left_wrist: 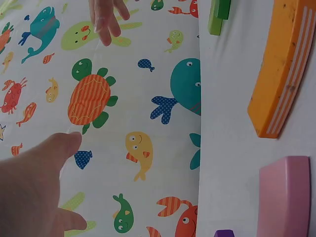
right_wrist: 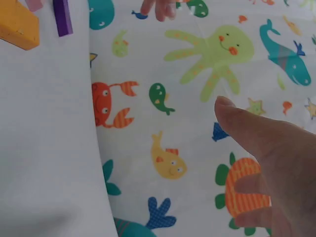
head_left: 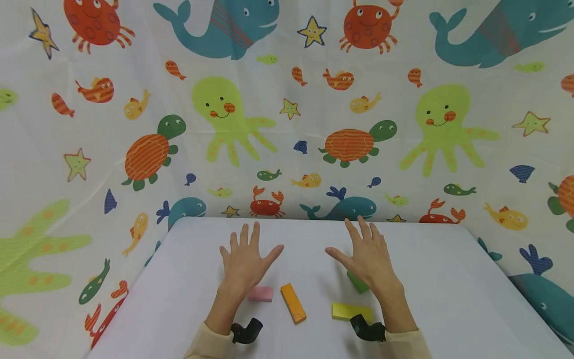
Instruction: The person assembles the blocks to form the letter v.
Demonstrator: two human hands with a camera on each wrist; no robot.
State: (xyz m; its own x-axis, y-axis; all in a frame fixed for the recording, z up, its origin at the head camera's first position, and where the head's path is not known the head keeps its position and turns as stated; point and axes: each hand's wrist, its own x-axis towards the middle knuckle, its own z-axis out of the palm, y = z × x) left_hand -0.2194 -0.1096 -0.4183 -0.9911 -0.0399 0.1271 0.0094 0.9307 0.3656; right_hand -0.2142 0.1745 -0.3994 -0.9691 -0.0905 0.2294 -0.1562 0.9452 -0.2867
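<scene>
My left hand [head_left: 242, 264] is held up over the white table with its fingers spread and holds nothing. The right hand [head_left: 369, 257] is raised the same way, fingers and thumb apart. Beneath and beside the left hand lie a pink block [head_left: 260, 294] and an orange block [head_left: 293, 303]. A yellow block [head_left: 352, 312] lies near the right wrist, and a green block [head_left: 358, 281] is partly covered by the right hand. A purple block [right_wrist: 62, 18] shows in the right wrist view; in the head view it is hidden.
The white table [head_left: 305, 249] ends at a hanging cloth [head_left: 287, 60] printed with sea animals, which also runs down both sides. Black wrist-worn pieces [head_left: 246, 331] sit at both cuffs. The orange block carries light stripes along one side.
</scene>
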